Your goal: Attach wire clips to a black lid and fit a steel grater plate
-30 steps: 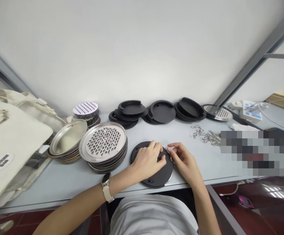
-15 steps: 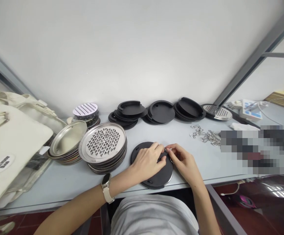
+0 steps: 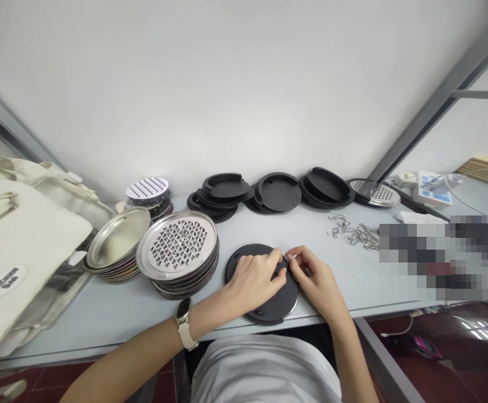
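A black round plate lies flat at the table's front edge, with a thin shiny metal edge showing at its lower right. Over its upper part my left hand is curled, fingertips gripping near the far right rim. My right hand pinches a small metal wire clip against that rim, its fingertips almost touching my left ones. Most of the clip is hidden by the fingers. To the right lies a loose pile of metal wire clips.
Left of my hands stand a stack of round metal graters and a stack of metal discs. Stacked black round plates line the wall. A grater in a black holder sits back right. A cream bag fills the left side.
Both hands stay at the plate's far right rim, with only a slight shift of the fingers. The view has moved a very little.
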Available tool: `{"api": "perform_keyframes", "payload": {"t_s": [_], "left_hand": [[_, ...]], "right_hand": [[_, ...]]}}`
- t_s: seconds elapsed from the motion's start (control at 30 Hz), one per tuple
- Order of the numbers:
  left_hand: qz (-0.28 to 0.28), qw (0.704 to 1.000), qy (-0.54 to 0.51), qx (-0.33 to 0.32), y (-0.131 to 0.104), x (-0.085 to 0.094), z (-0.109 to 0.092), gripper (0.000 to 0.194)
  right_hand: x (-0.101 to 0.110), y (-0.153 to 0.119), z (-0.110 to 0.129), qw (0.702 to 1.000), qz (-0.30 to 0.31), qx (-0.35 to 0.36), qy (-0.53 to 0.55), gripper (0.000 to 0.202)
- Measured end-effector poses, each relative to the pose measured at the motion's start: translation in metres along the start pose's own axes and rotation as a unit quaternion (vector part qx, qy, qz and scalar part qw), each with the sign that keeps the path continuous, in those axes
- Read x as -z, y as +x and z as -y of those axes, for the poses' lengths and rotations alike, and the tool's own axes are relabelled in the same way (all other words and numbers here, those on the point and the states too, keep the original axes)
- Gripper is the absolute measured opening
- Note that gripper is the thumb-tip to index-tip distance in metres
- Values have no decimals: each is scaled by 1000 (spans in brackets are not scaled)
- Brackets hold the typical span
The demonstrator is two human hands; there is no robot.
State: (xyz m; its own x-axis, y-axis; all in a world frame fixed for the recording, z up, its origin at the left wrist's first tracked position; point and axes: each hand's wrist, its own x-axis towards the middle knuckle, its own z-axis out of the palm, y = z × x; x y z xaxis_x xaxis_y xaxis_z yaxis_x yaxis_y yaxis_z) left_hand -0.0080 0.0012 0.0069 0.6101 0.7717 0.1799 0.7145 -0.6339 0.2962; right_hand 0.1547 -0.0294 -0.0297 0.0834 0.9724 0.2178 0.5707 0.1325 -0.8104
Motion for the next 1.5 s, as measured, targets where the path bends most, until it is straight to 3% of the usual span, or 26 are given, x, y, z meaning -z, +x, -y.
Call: {"api": "perform_keyframes", "payload": {"t_s": [1.5], "left_hand": [[0, 1000, 13, 8, 1, 0, 1, 16]], "right_hand": [[0, -5, 2, 1000, -1, -3, -14, 11]]}}
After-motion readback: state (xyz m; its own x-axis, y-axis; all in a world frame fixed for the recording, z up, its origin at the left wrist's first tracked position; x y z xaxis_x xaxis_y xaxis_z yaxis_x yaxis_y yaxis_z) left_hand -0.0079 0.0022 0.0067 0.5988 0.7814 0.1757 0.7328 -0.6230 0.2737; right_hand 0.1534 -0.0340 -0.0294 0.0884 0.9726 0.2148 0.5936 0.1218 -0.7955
